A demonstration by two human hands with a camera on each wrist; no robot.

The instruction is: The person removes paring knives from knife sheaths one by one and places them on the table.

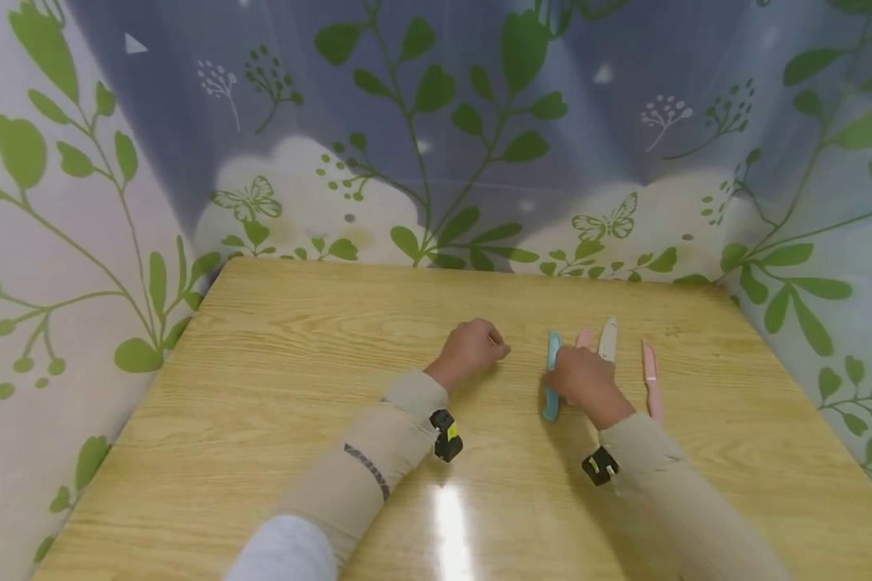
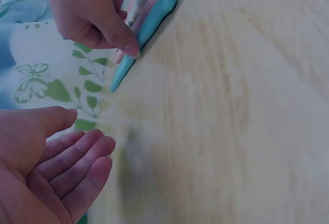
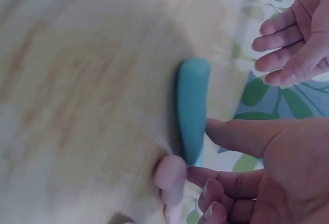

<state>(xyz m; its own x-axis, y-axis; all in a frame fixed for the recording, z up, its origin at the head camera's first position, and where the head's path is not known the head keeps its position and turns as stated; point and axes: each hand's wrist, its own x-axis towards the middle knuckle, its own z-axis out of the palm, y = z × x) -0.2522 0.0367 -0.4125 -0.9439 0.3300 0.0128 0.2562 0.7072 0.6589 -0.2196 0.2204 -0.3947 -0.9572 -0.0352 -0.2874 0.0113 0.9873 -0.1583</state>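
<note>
Pinching blue knife (image 1: 554, 352): right hand (image 1: 585, 378) | Left hand (image 1: 472, 351): loosely curled, nearby | Rightward, in order: pink knife (image 1: 584, 336), white knife (image 1: 608, 339), second pink knife (image 1: 651, 379) | Surface: wooden table (image 1: 320, 339)

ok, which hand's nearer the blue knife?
Right. The right hand is at the blue knife, its thumb against the side; the left hand is apart, off to the knife's left.
</note>
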